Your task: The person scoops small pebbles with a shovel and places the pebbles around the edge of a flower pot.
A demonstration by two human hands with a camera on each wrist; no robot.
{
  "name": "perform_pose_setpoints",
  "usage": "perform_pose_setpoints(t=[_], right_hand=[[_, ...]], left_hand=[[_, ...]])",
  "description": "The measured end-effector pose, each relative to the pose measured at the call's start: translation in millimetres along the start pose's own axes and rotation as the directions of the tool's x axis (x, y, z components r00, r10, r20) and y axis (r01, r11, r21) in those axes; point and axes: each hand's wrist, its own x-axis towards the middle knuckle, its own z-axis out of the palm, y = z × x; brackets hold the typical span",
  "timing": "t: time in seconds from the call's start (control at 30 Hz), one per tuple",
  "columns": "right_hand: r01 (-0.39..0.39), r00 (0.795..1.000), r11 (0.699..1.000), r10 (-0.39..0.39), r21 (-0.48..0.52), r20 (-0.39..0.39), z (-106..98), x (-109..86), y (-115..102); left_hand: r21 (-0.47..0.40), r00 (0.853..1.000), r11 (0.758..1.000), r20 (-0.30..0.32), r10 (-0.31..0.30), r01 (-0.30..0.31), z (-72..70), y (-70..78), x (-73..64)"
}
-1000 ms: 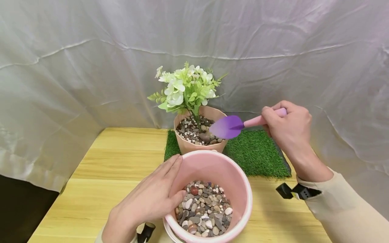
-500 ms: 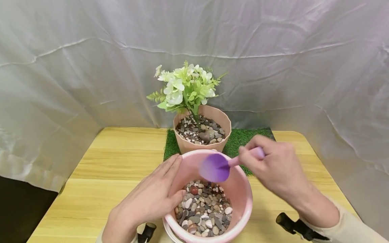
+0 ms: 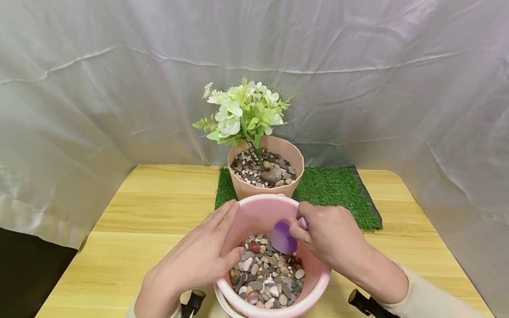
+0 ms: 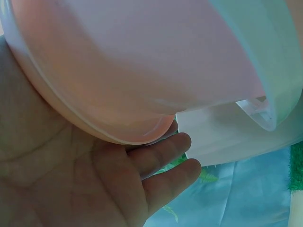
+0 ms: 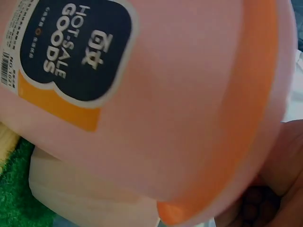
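"One purple trowel (image 3: 284,239)?"
"Clamped in the right grip (image 3: 332,234), inside one round plastic bucket (image 3: 258,216) of smooth pebbles (image 3: 272,274)."
"Left grip (image 3: 203,251)?"
"Straight-fingered on the rim (image 3: 272,197). One faceted pot (image 3: 256,192) stands near the desk's (image 3: 167,198) far edge."

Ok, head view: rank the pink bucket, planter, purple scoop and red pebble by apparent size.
1. Pink bucket, nearer, so looms larger
2. Planter
3. Purple scoop, handle mostly hidden
4. Red pebble

Toward the left edge of the table (image 3: 155,212), the left hand (image 3: 199,249) lies with fingers extended, thumb apart; toward the right edge, the right hand (image 3: 332,236) grips with curled fingers.
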Motion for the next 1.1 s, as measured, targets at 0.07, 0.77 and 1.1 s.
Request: perform_pose_setpoints(t=[0.07, 0.77, 1.1], right_hand=[[0.006, 1.0, 1.0, -0.006, -0.006, 0.004, 3, -0.2, -1], [-0.19, 0.972, 0.982, 0.191, -0.021, 0.139, -1, 3.1, -19], [-0.234, 0.966, 0.967, 0.219, 0.104, 0.136, 6, 2.7, -20]], left_hand=[[-0.001, 1.0, 1.0, 0.0, 0.0, 0.0, -0.2, 0.1, 0.1], [-0.018, 1.0, 1.0, 0.011, -0.014, 0.014, -0.6, -0.2, 1.2], [-0.015, 1.0, 1.0, 0.008, -0.008, 0.008, -0.5, 0.1, 0.7]])
